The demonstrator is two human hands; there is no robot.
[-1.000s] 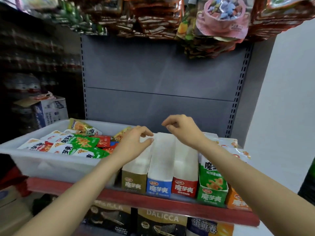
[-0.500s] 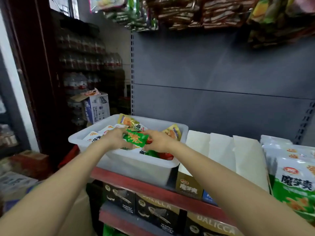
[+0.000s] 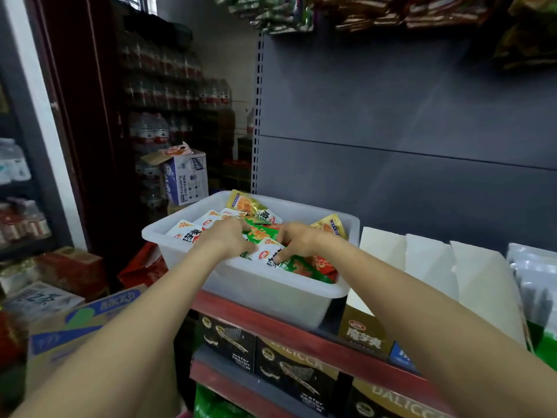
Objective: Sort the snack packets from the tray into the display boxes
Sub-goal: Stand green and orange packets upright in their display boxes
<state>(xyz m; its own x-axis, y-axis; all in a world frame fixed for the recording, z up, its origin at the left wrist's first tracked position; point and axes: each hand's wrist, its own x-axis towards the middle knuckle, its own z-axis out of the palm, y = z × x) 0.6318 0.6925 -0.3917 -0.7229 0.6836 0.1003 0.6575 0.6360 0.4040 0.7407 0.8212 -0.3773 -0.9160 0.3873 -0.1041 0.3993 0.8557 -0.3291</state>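
The small foil snack packets (image 3: 265, 233) — white, green, red and gold — lie in a loose heap inside the translucent white plastic tray (image 3: 271, 292), which stands on the red-edged shelf (image 3: 304, 334) at the centre of the frame. Both hands are down in the heap. The left hand (image 3: 224, 239) rests on the packets with its fingers curled over a green one, and the right hand (image 3: 297, 241) presses bent fingertips on a white packet near the front wall; whether either grip really holds a packet, I cannot tell.

The white cardboard display boxes (image 3: 428, 267) stand just beside the tray at the right of the frame, their open tops facing up.

The packets are slippery and overlap each other, so a pinch can easily take two flavours together, and one would then go into the wrong box. A packet at the front rim could also slide over it and fall to the cartons (image 3: 81, 315) at the lower left. The tray overhangs the shelf edge a little — a hard push downward on its near side could tip it, I think.
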